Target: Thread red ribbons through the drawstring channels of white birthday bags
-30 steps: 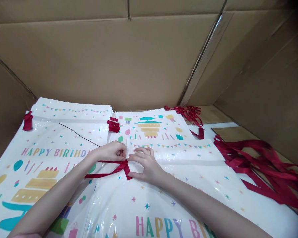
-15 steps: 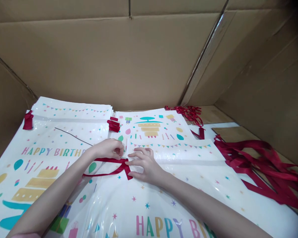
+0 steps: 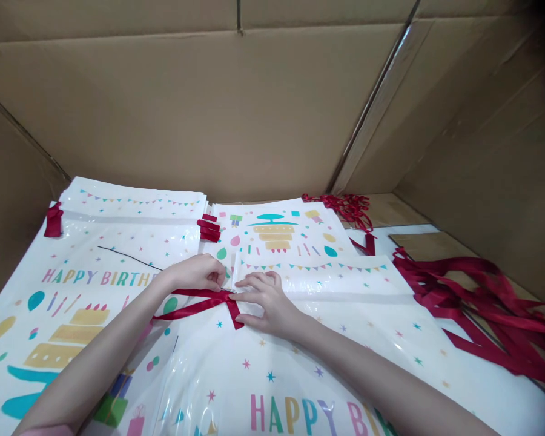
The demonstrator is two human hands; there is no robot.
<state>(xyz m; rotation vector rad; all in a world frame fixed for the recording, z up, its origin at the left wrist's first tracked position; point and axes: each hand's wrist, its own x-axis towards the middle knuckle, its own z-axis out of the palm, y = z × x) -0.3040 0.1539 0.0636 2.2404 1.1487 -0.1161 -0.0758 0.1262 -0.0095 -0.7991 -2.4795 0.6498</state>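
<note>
My left hand [image 3: 200,272] is closed in a pinch at the top left corner of a white printed "HAPPY BIRTHDAY" bag [image 3: 327,333]. A thin dark wire-like rod [image 3: 129,257] sticks out behind this hand to the left. At the fingertips a small silvery tip meets a dark red ribbon [image 3: 186,310], whose short end hangs over the bag. My right hand [image 3: 266,303] lies palm down with fingers spread on the bag's corner, its fingertips touching the ribbon. How the tip and ribbon join is hidden by the fingers.
Left lies a stack of similar bags [image 3: 131,230] with red ribbon tabs at its sides. Another bag [image 3: 277,224] lies behind. Loose red ribbons [image 3: 472,303] spread along the right, with a tangled red bunch [image 3: 343,207] farther back. Tall cardboard walls [image 3: 186,115] enclose the work area.
The rod's free end has dipped slightly. The looped ribbon beside my left hand now lies straighter and flatter. Both hands stay nearly in place.
</note>
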